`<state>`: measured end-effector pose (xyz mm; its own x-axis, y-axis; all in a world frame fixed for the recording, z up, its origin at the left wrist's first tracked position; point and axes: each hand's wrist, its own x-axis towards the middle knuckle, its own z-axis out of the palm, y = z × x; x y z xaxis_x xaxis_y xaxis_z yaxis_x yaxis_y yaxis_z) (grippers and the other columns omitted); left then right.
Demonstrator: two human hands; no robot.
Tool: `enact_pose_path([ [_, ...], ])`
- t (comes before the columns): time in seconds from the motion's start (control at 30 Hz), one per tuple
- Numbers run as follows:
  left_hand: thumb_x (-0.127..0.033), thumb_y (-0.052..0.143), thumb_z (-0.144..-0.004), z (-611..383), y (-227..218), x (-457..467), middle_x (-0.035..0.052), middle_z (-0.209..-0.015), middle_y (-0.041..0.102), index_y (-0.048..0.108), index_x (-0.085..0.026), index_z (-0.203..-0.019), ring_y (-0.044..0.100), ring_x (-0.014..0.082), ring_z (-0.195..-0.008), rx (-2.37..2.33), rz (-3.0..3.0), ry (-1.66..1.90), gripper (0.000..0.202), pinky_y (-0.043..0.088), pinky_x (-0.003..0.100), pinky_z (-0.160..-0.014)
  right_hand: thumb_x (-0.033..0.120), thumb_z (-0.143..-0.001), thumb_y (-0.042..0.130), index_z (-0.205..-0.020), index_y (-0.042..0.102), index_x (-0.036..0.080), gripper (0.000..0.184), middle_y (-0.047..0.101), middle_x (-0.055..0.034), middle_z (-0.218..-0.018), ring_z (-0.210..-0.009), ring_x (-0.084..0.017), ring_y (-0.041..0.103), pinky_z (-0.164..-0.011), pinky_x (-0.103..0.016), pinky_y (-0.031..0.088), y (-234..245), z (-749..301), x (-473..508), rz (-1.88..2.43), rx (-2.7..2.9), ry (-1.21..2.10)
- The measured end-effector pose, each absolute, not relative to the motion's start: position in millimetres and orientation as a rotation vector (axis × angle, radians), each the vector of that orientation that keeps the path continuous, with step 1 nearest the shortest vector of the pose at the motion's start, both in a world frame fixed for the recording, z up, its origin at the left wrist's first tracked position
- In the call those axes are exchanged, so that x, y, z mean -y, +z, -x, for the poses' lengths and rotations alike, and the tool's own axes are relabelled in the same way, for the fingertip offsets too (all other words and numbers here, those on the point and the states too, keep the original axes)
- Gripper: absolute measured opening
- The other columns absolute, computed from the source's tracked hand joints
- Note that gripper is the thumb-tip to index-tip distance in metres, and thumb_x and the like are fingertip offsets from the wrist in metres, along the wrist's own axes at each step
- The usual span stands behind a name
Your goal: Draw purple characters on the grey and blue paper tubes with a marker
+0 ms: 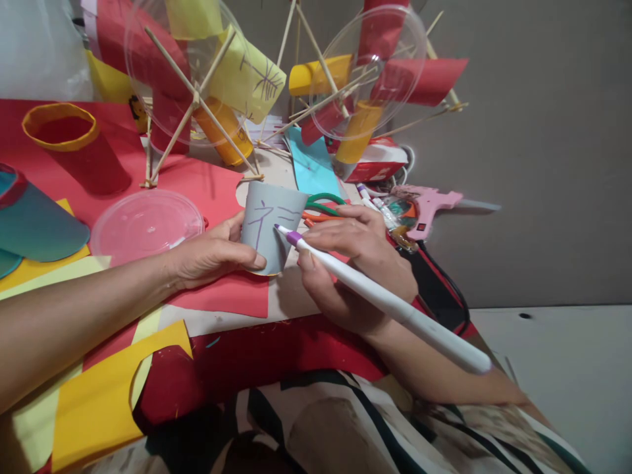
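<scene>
My left hand (222, 251) is closed around the lower left side of a grey paper cup (266, 245), its thumb pressed on the front near the base. Purple strokes like part of a written character show on the cup's surface. In my right hand (355, 263) is a white marker (395, 306) with a purple collar, pinched between thumb and fingers. Its purple tip is at the cup's front, right beside the strokes; whether it touches I cannot tell. Behind the right fingers, green-handled and orange-handled scissors-like loops (326, 197) are partly hidden.
Two stick frames with clear plastic discs (340, 108) and coloured paper tubes stand at the back. A pink glue gun (427, 204) lies at right. A red tube (83, 155), a teal tube (44, 220) and a clear lid (148, 224) are at left. Yellow cut paper (93, 401) lies in front.
</scene>
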<state>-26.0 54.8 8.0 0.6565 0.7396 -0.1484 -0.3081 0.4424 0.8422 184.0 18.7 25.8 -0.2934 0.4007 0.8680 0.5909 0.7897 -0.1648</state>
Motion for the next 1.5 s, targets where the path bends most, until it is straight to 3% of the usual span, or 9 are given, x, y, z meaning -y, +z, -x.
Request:
enact_pose_path([
  [0.17,-0.016,0.092,-0.062,25.4,9.3,-54.4,0.0080,-0.113,0.080,0.065,-0.017,-0.133,0.075,0.0271,-0.107,-0.592,-0.897,0.693,0.076,0.055,0.036,-0.091,0.017,-0.088,0.070,-0.104,0.070,0.029,0.020,0.080,0.0042,-0.080,-0.075,-0.021,0.082,-0.095,-0.047,0.061,25.6,-184.1,-19.1,0.777,1.923,-0.220],
  [0.63,-0.015,0.092,-0.061,24.8,10.1,-54.2,0.0099,-0.122,0.080,0.067,-0.017,-0.127,0.074,0.0279,-0.109,-0.596,-0.902,0.699,0.070,0.055,0.036,-0.091,0.016,-0.086,0.072,-0.099,0.069,0.030,0.019,0.081,0.0047,-0.078,-0.072,-0.021,0.081,-0.093,-0.047,0.061,25.4,-182.0,-18.9,0.794,1.916,-0.222],
  [1.07,-0.014,0.091,-0.061,25.2,11.5,-53.5,0.0072,-0.104,0.080,0.066,-0.017,-0.121,0.074,0.0280,-0.106,-0.616,-0.887,0.703,0.065,0.055,0.039,-0.095,0.017,-0.087,0.072,-0.089,0.070,0.028,0.012,0.082,0.0055,-0.077,-0.068,-0.018,0.079,-0.093,-0.046,0.061,39.3,-189.5,-11.9,0.810,2.088,-0.173],
  [1.5,-0.016,0.092,-0.063,26.7,6.7,-54.5,0.0095,-0.113,0.079,0.068,-0.017,-0.120,0.073,0.0263,-0.100,-0.575,-0.896,0.692,0.062,0.054,0.039,-0.093,0.018,-0.087,0.072,-0.102,0.071,0.031,0.021,0.082,0.0040,-0.080,-0.073,-0.023,0.082,-0.092,-0.050,0.062,29.5,-186.0,-18.7,0.753,1.929,-0.183],
])
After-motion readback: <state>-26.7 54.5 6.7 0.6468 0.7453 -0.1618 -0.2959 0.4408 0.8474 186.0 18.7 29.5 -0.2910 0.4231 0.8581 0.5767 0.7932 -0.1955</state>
